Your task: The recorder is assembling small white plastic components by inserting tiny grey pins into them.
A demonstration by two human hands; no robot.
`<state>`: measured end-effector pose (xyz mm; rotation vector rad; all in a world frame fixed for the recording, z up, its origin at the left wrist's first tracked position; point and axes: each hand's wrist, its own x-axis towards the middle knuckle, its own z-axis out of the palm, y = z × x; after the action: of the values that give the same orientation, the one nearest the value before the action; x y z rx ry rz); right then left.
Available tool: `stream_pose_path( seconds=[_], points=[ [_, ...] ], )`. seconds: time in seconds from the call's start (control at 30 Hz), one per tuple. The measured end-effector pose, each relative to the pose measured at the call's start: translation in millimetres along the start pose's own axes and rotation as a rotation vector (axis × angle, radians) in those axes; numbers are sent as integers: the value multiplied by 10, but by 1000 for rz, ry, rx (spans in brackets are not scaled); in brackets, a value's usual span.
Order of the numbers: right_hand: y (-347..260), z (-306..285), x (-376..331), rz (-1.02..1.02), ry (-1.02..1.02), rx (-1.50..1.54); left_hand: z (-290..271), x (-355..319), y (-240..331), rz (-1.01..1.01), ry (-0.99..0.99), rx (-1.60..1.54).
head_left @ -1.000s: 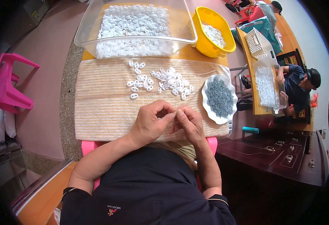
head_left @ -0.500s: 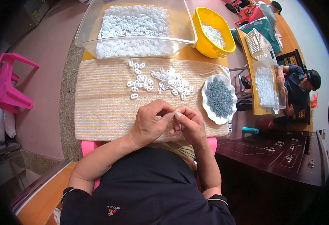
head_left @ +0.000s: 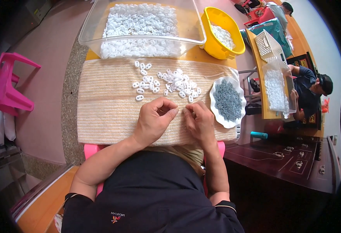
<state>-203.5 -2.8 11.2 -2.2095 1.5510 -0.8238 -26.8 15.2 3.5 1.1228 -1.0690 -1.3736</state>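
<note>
Hands are separating: left hand [head_left: 153, 118] and right hand [head_left: 198, 121], joined a second ago, now sit apart on the woven mat [head_left: 108, 101]. Each grip is pinching narrow; contents too small to tell. Loose white pieces [head_left: 169, 82] are lying at 12 o'clock, untouched.

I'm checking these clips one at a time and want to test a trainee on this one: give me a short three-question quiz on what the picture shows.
1. True or false: the left hand and the right hand rest on the woven mat.
2. What lies in the white scalloped dish to the right of the hands? A) grey small parts B) white rings C) nothing
3. Fill in: the yellow tub stands to the ___ of the clear plastic bin.

Key
1. True; both hands are curled close together over the mat, near the loose white pieces.
2. A.
3. Right.
</note>
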Motion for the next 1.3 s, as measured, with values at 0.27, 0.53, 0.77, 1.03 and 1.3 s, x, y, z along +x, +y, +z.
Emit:
stream_pose_path(
  seconds=[0.27, 0.53, 0.77, 1.03, 1.3],
  points=[
    [28, -102, 8, 102, -68, 198, -29, 33, -12, -45, -23, -98],
    [-28, -11, -71, -25, -85, 609, -26, 23, 16, -225, -141, -426],
    [-106, 28, -97, 82, -61, 696, -67, 34, 2, -386, -176, -576],
    [-166, 41, -111, 258, -76, 795, -69, 42, -29, -405, -190, -643],
    [-88, 76, -109, 344, -57, 966, -65, 49, -9, -425, -135, -668]
  ],
)
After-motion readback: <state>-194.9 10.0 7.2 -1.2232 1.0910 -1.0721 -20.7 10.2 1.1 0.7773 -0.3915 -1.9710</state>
